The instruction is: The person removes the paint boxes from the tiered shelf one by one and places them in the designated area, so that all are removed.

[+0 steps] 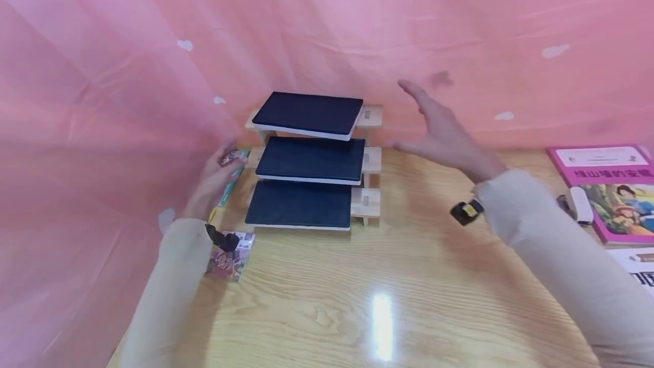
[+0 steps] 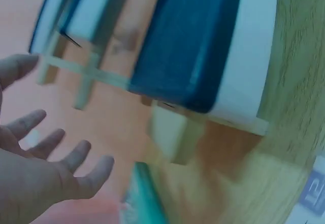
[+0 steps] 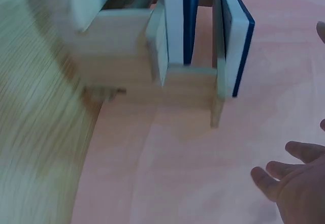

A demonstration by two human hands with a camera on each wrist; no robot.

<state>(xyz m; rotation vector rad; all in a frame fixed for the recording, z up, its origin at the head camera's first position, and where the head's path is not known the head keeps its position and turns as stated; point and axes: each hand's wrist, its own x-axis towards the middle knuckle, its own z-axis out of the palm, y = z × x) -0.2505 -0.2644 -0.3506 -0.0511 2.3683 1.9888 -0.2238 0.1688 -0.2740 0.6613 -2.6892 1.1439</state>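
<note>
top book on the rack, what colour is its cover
The cover is dark navy, clearest in the head view.

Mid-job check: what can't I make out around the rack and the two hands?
Teal item: head view, partly behind left hand; left wrist view, blurred, cut by bottom edge.
Purple item: head view, partly behind the wrist strap; print too small to read.
Rack, middle part: head view, covered by the notebooks.
Right hand: right wrist view, cut by right edge.

Head view forward-down, wrist views nearer, all sharing rack (image 1: 373, 159)
</note>
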